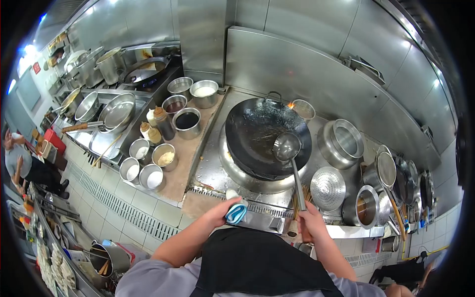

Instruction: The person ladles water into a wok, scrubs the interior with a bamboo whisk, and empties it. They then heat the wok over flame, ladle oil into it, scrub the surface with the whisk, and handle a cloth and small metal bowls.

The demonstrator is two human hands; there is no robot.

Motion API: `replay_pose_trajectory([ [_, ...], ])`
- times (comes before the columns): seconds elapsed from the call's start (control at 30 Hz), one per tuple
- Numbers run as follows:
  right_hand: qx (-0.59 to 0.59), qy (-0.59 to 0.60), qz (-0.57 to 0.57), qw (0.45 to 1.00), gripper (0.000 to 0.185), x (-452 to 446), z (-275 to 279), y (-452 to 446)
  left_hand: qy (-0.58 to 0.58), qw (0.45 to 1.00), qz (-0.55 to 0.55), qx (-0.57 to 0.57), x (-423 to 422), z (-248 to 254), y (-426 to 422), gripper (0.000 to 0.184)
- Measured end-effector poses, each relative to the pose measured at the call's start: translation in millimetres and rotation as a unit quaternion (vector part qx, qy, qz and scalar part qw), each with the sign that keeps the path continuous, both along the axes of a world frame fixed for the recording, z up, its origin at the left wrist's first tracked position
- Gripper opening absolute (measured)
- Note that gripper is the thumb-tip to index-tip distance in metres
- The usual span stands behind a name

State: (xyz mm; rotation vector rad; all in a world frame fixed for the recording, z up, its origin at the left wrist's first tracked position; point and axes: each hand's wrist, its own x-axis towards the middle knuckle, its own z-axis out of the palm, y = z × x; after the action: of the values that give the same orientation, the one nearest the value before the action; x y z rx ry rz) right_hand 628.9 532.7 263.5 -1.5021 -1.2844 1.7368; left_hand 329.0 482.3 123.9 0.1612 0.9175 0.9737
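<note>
A large black wok [252, 133] sits on the burner in front of me, with a small flame at its far right edge. My right hand [310, 222] is closed round the handle of a metal ladle [287, 147], whose bowl rests in or just over the right part of the wok. My left hand [222, 212] is closed on a folded blue and white cloth [236, 213] at the stove's front edge, left of the ladle handle. Right of the wok lies a round perforated strainer [328, 189].
Metal pots of seasonings [187, 123] and sauce bottles [161, 120] stand on the left counter. A pot of brown liquid [366, 207] and sieves [385, 167] are at the right. One person [32, 166] stands far left; another person [403, 272] is partly visible lower right.
</note>
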Motion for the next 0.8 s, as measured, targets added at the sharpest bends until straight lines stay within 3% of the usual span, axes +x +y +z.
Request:
replay_pose_trajectory([
  [0.13, -0.112, 0.123, 0.008, 0.986, 0.021, -3, 14, -1, 0.008, 0.999, -0.044, 0.008, -25, 12, -24, 0.027],
  [0.2, -0.208, 0.290, -0.034, 0.934, 0.015, -14, 1, 14, 0.025, 0.998, -0.048, 0.014, -27, 17, -23, 0.023],
  [0.27, -0.176, 0.303, 0.004, 0.936, 0.008, -29, -22, 43, 0.038, 0.998, -0.049, 0.025, -27, 30, -22, 0.020],
  [0.37, -0.108, 0.224, -0.051, 0.967, 0.011, -52, -51, 80, 0.037, 0.998, -0.049, 0.026, -31, 32, -20, 0.021],
  [0.43, 0.061, 0.034, -0.010, 0.998, 0.026, -56, -73, 107, 0.004, 1.000, -0.019, 0.017, -32, 32, -20, 0.023],
  [0.47, 0.062, 0.035, -0.010, 0.997, 0.026, -52, -88, 114, -0.007, 1.000, -0.012, 0.020, -36, 26, -24, 0.025],
  [0.53, 0.275, -0.236, -0.030, 0.932, 0.037, -35, -120, 109, -0.030, 0.999, 0.000, 0.027, -43, 14, -30, 0.030],
  [0.57, 0.327, -0.283, -0.048, 0.900, 0.038, -31, -111, 91, -0.028, 0.999, -0.002, 0.027, -46, 7, -35, 0.030],
  [0.63, 0.362, -0.334, -0.038, 0.869, 0.036, -27, -77, 52, -0.012, 1.000, -0.003, 0.016, -54, 6, -42, 0.030],
  [0.73, 0.310, -0.362, -0.017, 0.879, 0.031, -10, -55, 15, -0.010, 1.000, 0.001, 0.008, -66, 1, -50, 0.030],
  [0.8, 0.194, -0.230, 0.035, 0.953, 0.023, 3, -49, 1, -0.015, 1.000, 0.003, 0.005, -70, 1, -50, 0.031],
])
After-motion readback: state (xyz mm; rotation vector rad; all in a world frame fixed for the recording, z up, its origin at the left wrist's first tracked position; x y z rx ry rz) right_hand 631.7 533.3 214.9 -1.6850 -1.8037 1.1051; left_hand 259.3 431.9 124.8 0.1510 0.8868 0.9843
